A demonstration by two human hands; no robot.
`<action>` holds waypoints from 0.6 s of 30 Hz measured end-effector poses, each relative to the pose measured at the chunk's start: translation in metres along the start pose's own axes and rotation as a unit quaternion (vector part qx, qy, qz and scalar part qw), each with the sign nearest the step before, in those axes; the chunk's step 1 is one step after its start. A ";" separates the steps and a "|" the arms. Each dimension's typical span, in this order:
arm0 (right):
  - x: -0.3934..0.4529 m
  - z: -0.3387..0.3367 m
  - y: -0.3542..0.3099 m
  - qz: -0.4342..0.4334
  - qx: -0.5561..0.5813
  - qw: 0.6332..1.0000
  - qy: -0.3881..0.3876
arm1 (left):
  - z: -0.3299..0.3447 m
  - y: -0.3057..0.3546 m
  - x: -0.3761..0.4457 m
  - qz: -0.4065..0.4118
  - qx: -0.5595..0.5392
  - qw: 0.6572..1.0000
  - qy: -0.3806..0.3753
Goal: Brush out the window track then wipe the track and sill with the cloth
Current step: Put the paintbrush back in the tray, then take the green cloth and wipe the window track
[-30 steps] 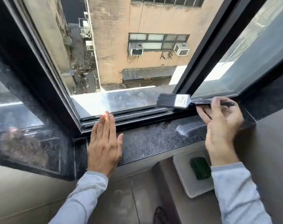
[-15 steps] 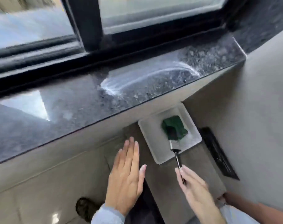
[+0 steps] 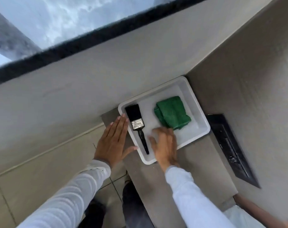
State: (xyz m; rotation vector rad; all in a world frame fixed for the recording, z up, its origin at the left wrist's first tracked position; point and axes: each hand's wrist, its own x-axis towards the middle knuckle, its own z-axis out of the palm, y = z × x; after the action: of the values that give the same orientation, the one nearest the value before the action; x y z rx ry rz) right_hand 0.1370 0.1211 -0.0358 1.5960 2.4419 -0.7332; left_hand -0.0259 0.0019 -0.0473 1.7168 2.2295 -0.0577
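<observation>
A tray (image 3: 199, 112) is set on a ledge (image 3: 181, 162) in the corner below the sill (image 3: 90, 38). In the tray, the brush (image 3: 136, 124) is laid along the left side, bristles toward the wall, and the cloth (image 3: 172, 112) is placed to its right. The left hand (image 3: 112, 142) is held flat just left of the tray. The right hand (image 3: 164, 145) is positioned over the tray's near part, between brush and cloth.
</observation>
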 end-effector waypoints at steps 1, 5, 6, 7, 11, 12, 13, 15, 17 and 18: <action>0.010 -0.006 0.007 -0.026 -0.038 0.998 0.044 | -0.001 0.001 0.000 -0.001 0.006 1.000 0.006; 0.051 -0.030 0.034 -0.031 -0.174 0.984 0.024 | -0.006 0.004 0.000 -0.013 0.020 1.000 0.016; 0.059 -0.031 0.037 -0.031 -0.181 0.983 -0.022 | -0.007 0.004 0.000 -0.016 0.021 1.000 0.017; 0.067 -0.030 0.038 -0.033 -0.175 0.982 -0.060 | -0.009 0.004 0.000 -0.017 0.020 0.999 0.018; 0.080 -0.030 0.029 -0.024 -0.126 0.989 -0.072 | -0.017 0.007 -0.004 -0.030 0.000 0.999 0.018; 0.079 -0.034 0.025 -0.019 -0.107 0.992 -0.064 | -0.022 0.008 -0.007 -0.035 -0.012 0.999 0.019; 0.075 -0.039 0.021 -0.014 -0.088 0.995 -0.055 | -0.029 0.011 -0.009 -0.035 -0.023 0.999 0.025; 0.053 -0.056 0.007 0.001 -0.049 0.998 -0.040 | -0.053 0.017 -0.022 -0.024 -0.047 0.998 0.047; 0.019 -0.081 -0.014 0.007 -0.001 1.000 -0.018 | -0.087 0.020 -0.041 -0.018 -0.071 0.994 0.076; -0.001 -0.092 -0.025 0.007 0.028 1.000 -0.012 | -0.104 0.020 -0.052 -0.019 -0.078 0.992 0.092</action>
State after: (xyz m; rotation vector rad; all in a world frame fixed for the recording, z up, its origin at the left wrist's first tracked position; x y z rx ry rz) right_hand 0.1288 0.1548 0.0530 1.6115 2.4121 -0.8213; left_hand -0.0188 -0.0177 0.0689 1.6544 2.3267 0.2703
